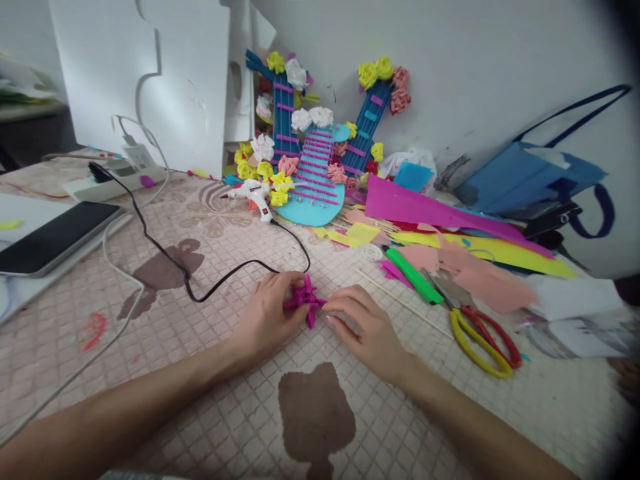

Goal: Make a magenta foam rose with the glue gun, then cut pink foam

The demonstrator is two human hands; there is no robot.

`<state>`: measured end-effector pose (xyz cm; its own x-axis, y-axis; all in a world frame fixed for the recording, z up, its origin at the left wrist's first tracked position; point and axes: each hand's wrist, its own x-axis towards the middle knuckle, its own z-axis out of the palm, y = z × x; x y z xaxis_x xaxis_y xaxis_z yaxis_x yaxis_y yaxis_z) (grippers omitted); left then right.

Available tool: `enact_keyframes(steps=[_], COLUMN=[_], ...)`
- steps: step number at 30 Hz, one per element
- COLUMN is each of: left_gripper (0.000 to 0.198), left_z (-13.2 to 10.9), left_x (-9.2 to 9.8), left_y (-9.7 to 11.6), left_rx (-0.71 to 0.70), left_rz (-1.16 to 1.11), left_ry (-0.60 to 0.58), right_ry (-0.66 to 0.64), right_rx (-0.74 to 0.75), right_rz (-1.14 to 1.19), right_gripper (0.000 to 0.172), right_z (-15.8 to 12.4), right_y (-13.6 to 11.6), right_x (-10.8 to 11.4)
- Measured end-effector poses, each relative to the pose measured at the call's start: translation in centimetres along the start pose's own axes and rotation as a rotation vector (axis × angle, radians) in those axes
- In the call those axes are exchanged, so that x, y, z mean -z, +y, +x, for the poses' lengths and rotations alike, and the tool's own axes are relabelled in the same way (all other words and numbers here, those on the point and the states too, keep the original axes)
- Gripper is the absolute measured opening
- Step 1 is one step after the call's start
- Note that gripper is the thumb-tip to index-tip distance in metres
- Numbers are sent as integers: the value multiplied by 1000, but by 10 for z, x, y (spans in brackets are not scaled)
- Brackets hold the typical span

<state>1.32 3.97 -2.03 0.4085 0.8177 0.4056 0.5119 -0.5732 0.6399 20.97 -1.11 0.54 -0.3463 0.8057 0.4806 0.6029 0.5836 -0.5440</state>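
Observation:
A small magenta foam flower sits low over the patterned tablecloth, between both hands. My left hand is closed around its left side, fingers curled on the petals. My right hand pinches the flower's right edge with its fingertips. Both forearms reach in from the bottom of the view.
A white glue gun with a black cord lies behind, near blue foam guitars decked with paper flowers. Coloured foam sheets, a green cutter, scissors and a thin stick lie right. A phone and power strip are left.

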Motion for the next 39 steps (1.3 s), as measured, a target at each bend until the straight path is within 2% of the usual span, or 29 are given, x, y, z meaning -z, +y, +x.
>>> enact_keyframes(steps=[3, 8, 11, 14, 17, 20, 24, 27, 30, 35, 39], left_gripper=[36, 34, 33, 33, 31, 28, 28, 28, 28, 25, 24], left_z=[-1, -1, 0, 0, 1, 1, 0, -1, -1, 1, 2], left_x=[3, 6, 5, 5, 7, 10, 13, 14, 14, 12, 9], left_y=[1, 2, 1, 1, 2, 2, 3, 6, 7, 6, 4], left_rx=[-13, -11, -12, 17, 46, 65, 70, 89, 88, 77, 76], left_rz=[-10, -83, -111, -135, -171, -203, -226, -226, -238, -223, -201], left_ry=[-15, -33, -17, -19, -30, -41, -51, -74, -76, -52, -42], right_ry=[-3, 79, 101, 61, -56, -79, -85, -87, -99, -114, -97], right_rx=[11, -19, -18, -50, -177, -210, -276, -324, -344, -369, -377], right_rz=[-1, -8, -32, -57, -151, -207, -270, -298, -309, -327, -328], right_gripper=[15, 18, 17, 12, 8, 10, 14, 15, 12, 25, 20], right_z=[-1, 4, 25, 67, 123, 173, 212, 223, 229, 238, 246], right_y=[-1, 1, 7, 20, 38, 53, 62, 63, 65, 63, 55], right_x=[-3, 4, 8, 2, -21, -54, -94, -107, -107, -110, -115])
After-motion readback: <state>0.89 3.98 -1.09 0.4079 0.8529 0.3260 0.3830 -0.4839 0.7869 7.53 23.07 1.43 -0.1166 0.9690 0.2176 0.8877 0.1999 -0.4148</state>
